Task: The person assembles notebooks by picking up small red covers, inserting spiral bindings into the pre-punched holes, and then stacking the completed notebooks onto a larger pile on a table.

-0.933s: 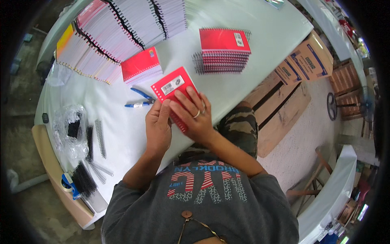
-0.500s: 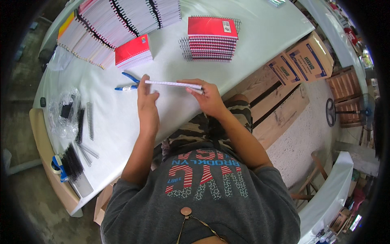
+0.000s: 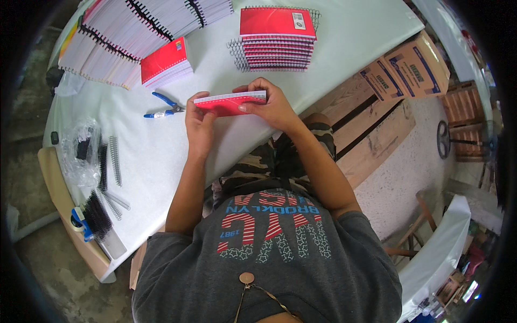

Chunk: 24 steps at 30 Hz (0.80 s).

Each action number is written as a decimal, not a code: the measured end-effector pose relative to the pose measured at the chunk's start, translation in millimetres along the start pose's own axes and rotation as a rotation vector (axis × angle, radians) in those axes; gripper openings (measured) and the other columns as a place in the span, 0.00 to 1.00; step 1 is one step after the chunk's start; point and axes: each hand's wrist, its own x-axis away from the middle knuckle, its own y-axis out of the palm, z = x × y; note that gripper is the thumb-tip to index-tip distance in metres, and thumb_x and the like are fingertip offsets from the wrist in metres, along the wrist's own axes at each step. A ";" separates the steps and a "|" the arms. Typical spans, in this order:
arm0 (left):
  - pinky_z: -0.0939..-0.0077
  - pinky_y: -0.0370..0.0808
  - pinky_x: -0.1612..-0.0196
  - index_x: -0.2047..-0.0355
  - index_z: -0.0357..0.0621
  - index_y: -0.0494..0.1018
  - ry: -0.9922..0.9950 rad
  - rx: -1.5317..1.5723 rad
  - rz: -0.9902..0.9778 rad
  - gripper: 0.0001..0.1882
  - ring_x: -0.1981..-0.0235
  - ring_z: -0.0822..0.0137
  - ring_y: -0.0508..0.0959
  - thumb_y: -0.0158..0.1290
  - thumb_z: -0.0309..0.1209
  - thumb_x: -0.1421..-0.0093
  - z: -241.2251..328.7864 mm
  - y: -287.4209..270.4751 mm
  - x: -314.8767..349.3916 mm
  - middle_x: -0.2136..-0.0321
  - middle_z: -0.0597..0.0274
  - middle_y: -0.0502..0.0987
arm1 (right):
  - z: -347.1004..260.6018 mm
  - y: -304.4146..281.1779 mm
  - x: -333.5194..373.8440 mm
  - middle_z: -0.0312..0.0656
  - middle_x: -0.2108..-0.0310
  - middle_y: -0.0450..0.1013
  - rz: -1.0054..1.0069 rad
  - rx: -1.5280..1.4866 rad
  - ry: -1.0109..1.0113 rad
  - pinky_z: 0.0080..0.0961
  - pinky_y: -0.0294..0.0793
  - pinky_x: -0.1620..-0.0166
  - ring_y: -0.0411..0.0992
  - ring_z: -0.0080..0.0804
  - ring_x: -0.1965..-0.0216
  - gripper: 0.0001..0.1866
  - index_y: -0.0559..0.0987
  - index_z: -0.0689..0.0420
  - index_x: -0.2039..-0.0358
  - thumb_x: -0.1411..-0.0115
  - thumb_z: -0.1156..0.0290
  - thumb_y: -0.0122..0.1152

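Between both hands, above the near edge of the table, I hold a notepad with a red cover [image 3: 229,106]. Its punched edge with a row of small holes faces up, and the red cover tilts toward me. My left hand [image 3: 200,119] grips its left end, thumb on the cover. At the right end my right hand [image 3: 269,107] is closed on it, thumb in front and fingers behind. Blue-handled pliers [image 3: 166,105] lie on the table just left of my left hand. Beyond them rests a stack of unbound red-covered pads [image 3: 166,60].
A pile of red spiral notebooks [image 3: 277,40] stands at the back, wire coils poking out. Thick stacks of punched pages [image 3: 113,43] fill the far left. Loose wire coils [image 3: 114,161], black coils [image 3: 97,218] and a plastic bag [image 3: 81,156] lie left. Cardboard boxes [image 3: 412,67] stand right.
The notepad has turned from edge-on to showing its red cover, now tilted toward me. My left hand has gone from spread fingers to gripping its left end.
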 end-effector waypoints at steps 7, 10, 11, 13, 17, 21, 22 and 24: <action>0.74 0.68 0.52 0.52 0.36 0.61 0.115 -0.104 -0.071 0.19 0.58 0.68 0.71 0.43 0.15 0.46 -18.8 -21.2 -0.2 0.62 0.58 0.69 | -14.2 10.4 -4.3 0.39 0.58 0.74 -0.177 0.342 -0.040 0.23 0.66 0.50 0.69 0.23 0.57 0.14 0.75 0.62 0.58 0.47 0.75 0.60; 0.70 0.69 0.53 0.56 0.40 0.67 0.190 -0.478 -0.153 0.17 0.60 0.59 0.74 0.45 0.15 0.47 11.7 -27.3 1.9 0.63 0.51 0.72 | -17.9 6.5 0.6 0.40 0.57 0.74 -0.225 0.332 0.013 0.22 0.65 0.49 0.69 0.24 0.56 0.16 0.75 0.61 0.52 0.41 0.76 0.53; 0.69 0.69 0.55 0.58 0.41 0.69 0.279 -0.638 -0.031 0.17 0.60 0.58 0.74 0.45 0.15 0.48 18.5 -42.2 -2.2 0.64 0.51 0.72 | -18.4 5.7 2.6 0.40 0.57 0.74 -0.261 0.315 0.006 0.22 0.65 0.49 0.69 0.24 0.56 0.16 0.75 0.61 0.52 0.41 0.76 0.53; 0.68 0.71 0.58 0.59 0.42 0.71 0.333 -0.928 0.281 0.16 0.63 0.57 0.74 0.46 0.16 0.49 22.9 -103.2 -17.3 0.65 0.53 0.73 | -15.8 7.5 5.6 0.40 0.59 0.75 -0.139 0.346 0.023 0.20 0.66 0.51 0.69 0.22 0.58 0.15 0.75 0.62 0.53 0.41 0.77 0.53; 0.66 0.72 0.61 0.58 0.48 0.73 0.158 -1.672 0.898 0.13 0.63 0.56 0.75 0.50 0.29 0.45 29.5 -258.4 2.4 0.66 0.56 0.74 | -12.1 16.6 3.8 0.39 0.59 0.75 -0.153 0.307 -0.006 0.19 0.67 0.52 0.69 0.21 0.59 0.14 0.75 0.62 0.53 0.41 0.77 0.53; 0.64 0.72 0.60 0.59 0.50 0.74 -0.181 -1.567 0.832 0.15 0.61 0.54 0.75 0.49 0.42 0.42 17.7 -282.5 30.3 0.65 0.56 0.75 | -11.4 15.7 3.3 0.38 0.59 0.74 -0.127 0.283 0.019 0.19 0.67 0.52 0.69 0.20 0.59 0.15 0.75 0.63 0.53 0.41 0.78 0.53; 0.64 0.72 0.60 0.59 0.50 0.74 -0.174 -1.566 0.826 0.15 0.61 0.54 0.75 0.49 0.42 0.42 20.8 -284.4 34.4 0.65 0.56 0.75 | -11.8 15.3 3.8 0.38 0.59 0.74 -0.113 0.276 0.037 0.19 0.67 0.52 0.69 0.20 0.59 0.15 0.75 0.63 0.53 0.41 0.78 0.52; 0.62 0.72 0.61 0.60 0.52 0.76 0.067 -1.653 0.863 0.17 0.60 0.55 0.75 0.49 0.46 0.43 27.0 -288.4 46.0 0.63 0.58 0.77 | -11.6 14.9 4.6 0.38 0.59 0.74 -0.106 0.284 0.043 0.19 0.67 0.52 0.69 0.21 0.59 0.15 0.75 0.63 0.53 0.41 0.78 0.52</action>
